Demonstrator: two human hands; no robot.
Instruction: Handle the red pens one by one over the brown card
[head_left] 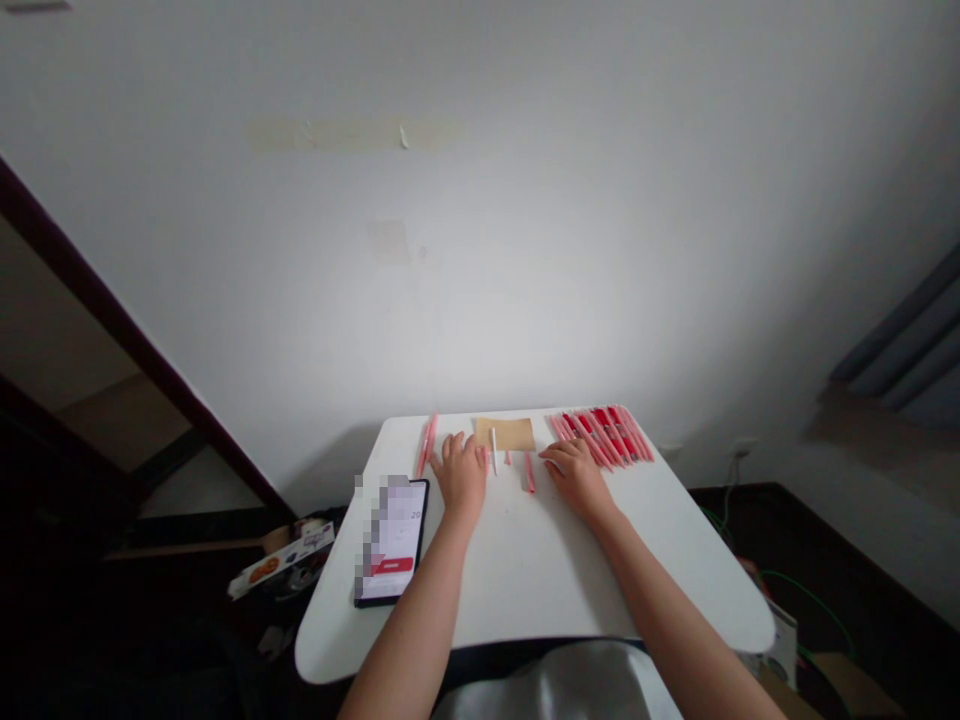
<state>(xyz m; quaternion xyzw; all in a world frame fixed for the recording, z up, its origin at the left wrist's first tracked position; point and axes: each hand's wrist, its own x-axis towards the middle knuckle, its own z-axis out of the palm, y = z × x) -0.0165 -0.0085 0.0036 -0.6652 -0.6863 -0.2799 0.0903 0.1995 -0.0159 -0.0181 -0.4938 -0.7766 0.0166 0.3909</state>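
Observation:
My left hand (460, 475) lies on the white table (525, 570) with its fingers spread, holding nothing. Just left of it is a pink pen (427, 446). A slim white stick (493, 452), perhaps a pen refill, overlaps a tan piece of paper (517, 434) between the hands. Nearby are a pink pen part (529, 473) and a smaller pink piece (508, 458). My right hand (579, 478) rests palm down with fingers stretched out, beside a row of pink pens (609, 437); nothing shows in its grip.
A phone (391, 542) with a lit screen lies at the table's left side, close to my left forearm. A white wall (480, 300) stands behind the table. Boxes and clutter (289, 560) are on the floor at left, with a green cable (814, 600) at right.

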